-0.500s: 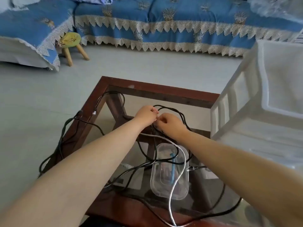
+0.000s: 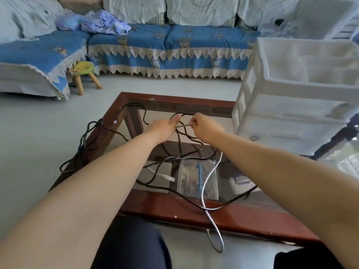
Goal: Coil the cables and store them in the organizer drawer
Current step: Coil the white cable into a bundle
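A tangle of black cables (image 2: 180, 150) sprawls over the glass-topped wooden table (image 2: 174, 102), one strand hanging off the left edge. A white cable (image 2: 208, 177) runs from my hands over the table and loops down past the near edge. My left hand (image 2: 165, 127) and my right hand (image 2: 204, 127) are raised over the far part of the table, a short way apart. Each pinches the white cable, and a short taut stretch of it spans between them. The white plastic organizer with drawers (image 2: 291, 113) stands at the table's right end.
A clear plastic box (image 2: 198, 178) lies under the glass. A blue sofa (image 2: 165, 47) with lace trim lines the far side, and a small green stool (image 2: 83, 72) stands on the floor at the left. My dark-clothed knees are at the bottom edge.
My hands have drawn apart, pulling a short stretch of the white cable taut between them. The camera has tilted up, showing more of the sofa and organizer.
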A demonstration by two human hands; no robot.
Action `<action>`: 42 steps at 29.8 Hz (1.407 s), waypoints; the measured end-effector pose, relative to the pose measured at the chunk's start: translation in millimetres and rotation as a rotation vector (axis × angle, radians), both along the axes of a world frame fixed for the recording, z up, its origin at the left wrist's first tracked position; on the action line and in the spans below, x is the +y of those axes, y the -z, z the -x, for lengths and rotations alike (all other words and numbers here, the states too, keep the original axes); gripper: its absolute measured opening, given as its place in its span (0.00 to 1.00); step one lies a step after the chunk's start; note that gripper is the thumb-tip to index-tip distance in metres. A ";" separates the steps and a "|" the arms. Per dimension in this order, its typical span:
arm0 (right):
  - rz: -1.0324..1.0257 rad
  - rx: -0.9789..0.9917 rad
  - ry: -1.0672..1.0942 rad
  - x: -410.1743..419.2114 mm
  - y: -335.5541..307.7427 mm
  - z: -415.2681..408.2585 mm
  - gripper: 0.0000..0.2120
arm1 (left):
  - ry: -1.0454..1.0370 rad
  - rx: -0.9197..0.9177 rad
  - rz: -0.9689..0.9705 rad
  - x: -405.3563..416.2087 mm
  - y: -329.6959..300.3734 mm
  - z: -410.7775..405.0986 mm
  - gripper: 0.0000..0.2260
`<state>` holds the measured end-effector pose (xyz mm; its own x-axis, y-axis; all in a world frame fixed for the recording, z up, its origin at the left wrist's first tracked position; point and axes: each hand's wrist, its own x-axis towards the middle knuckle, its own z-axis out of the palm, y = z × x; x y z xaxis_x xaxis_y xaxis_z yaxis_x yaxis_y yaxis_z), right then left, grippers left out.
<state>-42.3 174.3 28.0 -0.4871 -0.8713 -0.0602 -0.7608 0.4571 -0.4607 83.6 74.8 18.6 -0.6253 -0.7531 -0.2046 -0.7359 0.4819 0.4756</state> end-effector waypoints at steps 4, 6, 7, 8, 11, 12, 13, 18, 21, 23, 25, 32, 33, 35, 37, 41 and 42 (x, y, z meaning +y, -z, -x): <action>0.187 0.010 0.192 52.2 -25.2 -4.4 0.08 | -0.019 0.171 -0.043 19.7 -26.5 -41.0 0.28; 0.251 0.012 0.224 71.8 -32.6 -8.8 0.08 | -0.011 0.270 -0.067 30.6 -34.2 -52.1 0.27; 0.296 -0.001 0.244 82.1 -36.7 -13.0 0.08 | -0.008 0.316 -0.059 38.2 -38.1 -56.0 0.27; 0.342 -0.019 0.274 92.3 -40.4 -16.8 0.09 | -0.003 0.361 -0.058 46.6 -41.8 -59.9 0.26; 0.439 -0.080 0.383 118.2 -49.6 -20.1 0.11 | -0.029 0.462 -0.176 67.3 -48.8 -70.4 0.25; 0.451 -0.100 0.412 127.0 -51.2 -19.2 0.11 | -0.048 0.517 -0.281 73.9 -50.6 -73.7 0.24; 0.458 -0.117 0.439 135.0 -51.4 -18.4 0.11 | -0.068 0.587 -0.423 78.7 -51.8 -77.5 0.22; 0.390 -0.090 0.478 179.0 -45.0 -17.6 0.11 | -0.202 1.171 -1.171 116.7 -80.1 -91.3 0.15; 0.238 0.076 0.392 201.6 -39.1 -21.2 0.10 | -0.221 1.320 -1.205 146.1 -98.4 -87.6 0.14; 0.166 0.143 0.310 216.9 -33.0 -26.2 0.09 | -0.235 1.378 -1.167 162.4 -103.4 -81.9 0.15; 0.111 0.196 0.195 230.6 -27.2 -36.0 0.11 | -0.251 1.383 -1.070 173.2 -103.4 -75.2 0.16; 0.029 0.383 -0.214 251.7 -34.8 -80.6 0.11 | 0.044 0.918 -0.510 205.8 -82.4 -55.4 0.13; 0.060 0.401 -0.253 249.9 -37.7 -84.7 0.11 | 0.100 0.838 -0.448 208.1 -79.9 -55.0 0.14; 0.143 0.451 -0.328 245.2 -44.5 -90.9 0.11 | 0.200 0.684 -0.350 210.0 -75.8 -55.8 0.15; 0.243 0.490 -0.375 240.0 -51.1 -94.1 0.11 | 0.292 0.532 -0.264 209.9 -72.9 -59.1 0.14; 0.278 0.469 -0.327 229.8 -59.9 -94.9 0.10 | 0.353 0.474 -0.420 204.2 -66.8 -72.6 0.16; 0.270 0.418 -0.286 227.0 -61.4 -95.1 0.10 | 0.358 0.468 -0.426 202.1 -65.6 -76.7 0.18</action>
<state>52.8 401.3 89.3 -0.1639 -0.9296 0.3301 -0.9796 0.1139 -0.1657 160.3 276.9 84.2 -0.9125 -0.4001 -0.0854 -0.2413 0.3577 0.9021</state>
